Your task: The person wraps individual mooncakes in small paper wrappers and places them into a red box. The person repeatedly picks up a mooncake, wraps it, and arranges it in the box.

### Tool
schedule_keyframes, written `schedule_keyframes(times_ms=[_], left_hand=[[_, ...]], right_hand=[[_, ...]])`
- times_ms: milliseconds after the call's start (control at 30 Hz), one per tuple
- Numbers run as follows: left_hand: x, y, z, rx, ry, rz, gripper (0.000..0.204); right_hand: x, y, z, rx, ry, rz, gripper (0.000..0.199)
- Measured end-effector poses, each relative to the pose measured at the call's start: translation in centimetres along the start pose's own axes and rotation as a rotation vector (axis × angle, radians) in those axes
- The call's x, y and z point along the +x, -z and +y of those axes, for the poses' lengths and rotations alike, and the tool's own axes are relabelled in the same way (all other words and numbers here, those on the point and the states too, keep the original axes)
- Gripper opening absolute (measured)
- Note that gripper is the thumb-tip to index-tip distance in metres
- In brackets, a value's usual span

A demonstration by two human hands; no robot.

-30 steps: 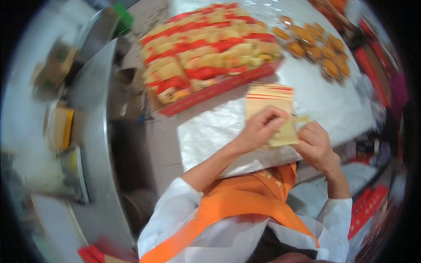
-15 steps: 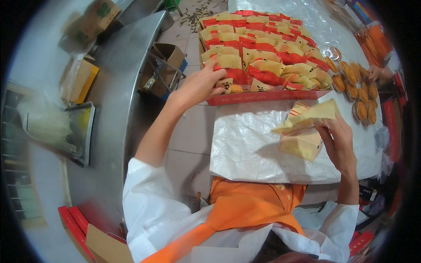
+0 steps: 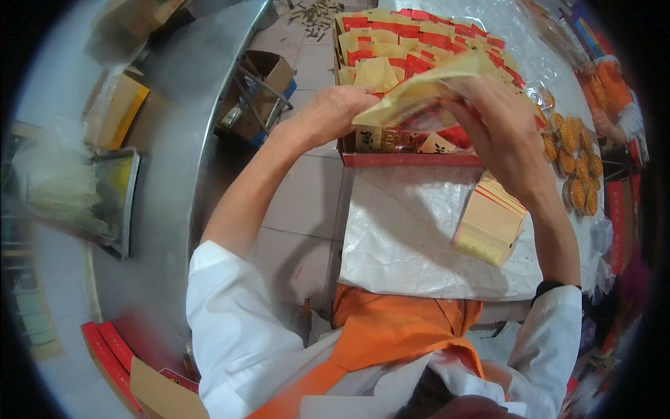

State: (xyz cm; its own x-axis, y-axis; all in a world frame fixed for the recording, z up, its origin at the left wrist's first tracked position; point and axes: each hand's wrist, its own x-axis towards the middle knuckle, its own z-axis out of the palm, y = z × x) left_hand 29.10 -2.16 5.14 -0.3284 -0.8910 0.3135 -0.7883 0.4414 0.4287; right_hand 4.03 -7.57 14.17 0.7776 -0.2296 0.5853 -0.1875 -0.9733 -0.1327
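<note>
A pale yellow paper bag (image 3: 412, 94) with a see-through part stretches over the front of the box. My right hand (image 3: 499, 133), somewhat smeared by motion, is closed on its right end. At the bag's left end is my left hand (image 3: 331, 117), fingers bent; the bag hides its fingertips, so I cannot tell what they grip. Below, a red-walled box (image 3: 412, 160) holds rows of red and cream packets (image 3: 384, 49) standing upright. A stack of flat cream paper bags (image 3: 490, 223) lies on the white sheet (image 3: 398, 230) below my right hand.
Round golden pastries in clear trays (image 3: 576, 157) sit right of the box. Another person's hand (image 3: 608, 129) is at the far right. A metal table (image 3: 167, 153) runs along the left, with a cardboard carton (image 3: 262, 84) beside it. Red boxes (image 3: 112, 349) stand at lower left.
My right hand has lifted the paper bag up and left, from above the flat stack to over the box. My left hand stays at the box's left front. The view has shifted slightly.
</note>
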Motion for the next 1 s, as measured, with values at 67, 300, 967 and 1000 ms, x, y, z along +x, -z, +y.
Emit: schedule_keyframes(times_ms=[67, 300, 967, 1000], left_hand=[[0.1, 0.0, -0.3, -0.02, 0.019, -0.023, 0.019], [0.9, 0.1, -1.8, -0.048, -0.045, -0.083, 0.023], [-2.2, -1.5, 3.6, -0.43, 0.312, 0.315, 0.021], [-2.7, -2.0, 4.6, -0.561, 0.393, 0.454, 0.025]], right_hand=[[0.8, -1.6, 0.2, 0.011, 0.024, -0.025, 0.015], [0.8, -5.7, 0.1, -0.204, 0.054, -0.174, 0.019], [-4.6, -7.3, -1.0, 0.338, -0.161, -0.014, 0.02], [-6.1, -5.8, -0.4, 0.356, -0.267, 0.074, 0.018]])
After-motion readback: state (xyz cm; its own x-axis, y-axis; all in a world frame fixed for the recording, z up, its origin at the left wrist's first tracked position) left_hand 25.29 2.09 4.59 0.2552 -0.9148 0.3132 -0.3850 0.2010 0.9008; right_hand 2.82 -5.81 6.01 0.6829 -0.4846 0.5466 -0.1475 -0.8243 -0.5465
